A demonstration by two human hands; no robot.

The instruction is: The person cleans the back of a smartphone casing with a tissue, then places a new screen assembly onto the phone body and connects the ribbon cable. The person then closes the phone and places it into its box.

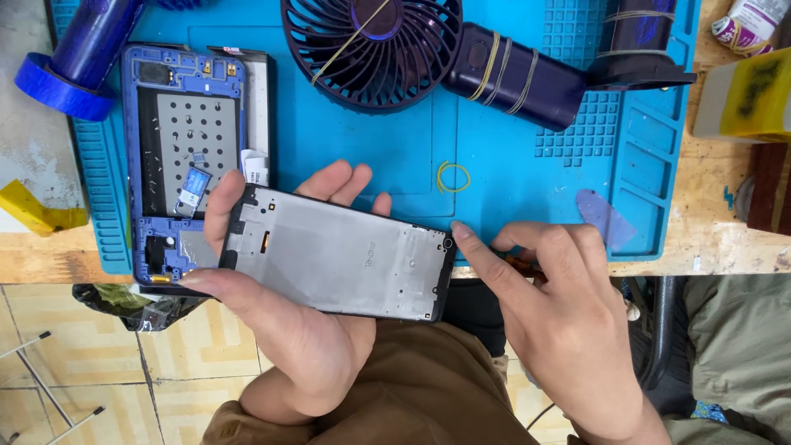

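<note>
The left hand (284, 309) cradled a phone screen panel (342, 255), metal back up, fingers curled around its edges, near the blue mat (412, 156). The right hand (560, 313) pressed its forefinger against the panel's right corner. A blue phone frame (181, 148) lay far left.

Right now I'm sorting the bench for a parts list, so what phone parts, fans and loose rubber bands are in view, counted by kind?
Phone screen panels: 1, held in the left hand, the right hand touching its corner: screen panel
Blue phone frames: 1, on the mat: phone frame
Small fans: 1: fan
Loose yellow rubber bands: 1: rubber band
Total: 4
</note>
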